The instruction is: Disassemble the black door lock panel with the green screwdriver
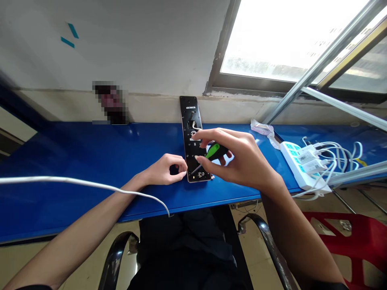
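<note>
A long, narrow black panel point(196, 152) lies on the blue table with its far end toward the wall. Screw holes, small labels and a short white cable point(195, 125) show on its face. In my right hand point(238, 157) is a screwdriver point(213, 151) with a green and black handle, held at a slant. Its shaft points down to the near end of the panel, beside a small metal part point(201, 174). My left hand point(167, 169) rests at the panel's near left edge, thumb and fingers curled together; whatever they pinch is too small to see.
To the right, a white power strip point(298, 161) carries plugged-in chargers and tangled white cables. A crumpled plastic wrapper point(262, 128) lies near the wall. Another white cable point(90, 183) crosses over my left forearm. A red chair point(359, 237) stands at the lower right.
</note>
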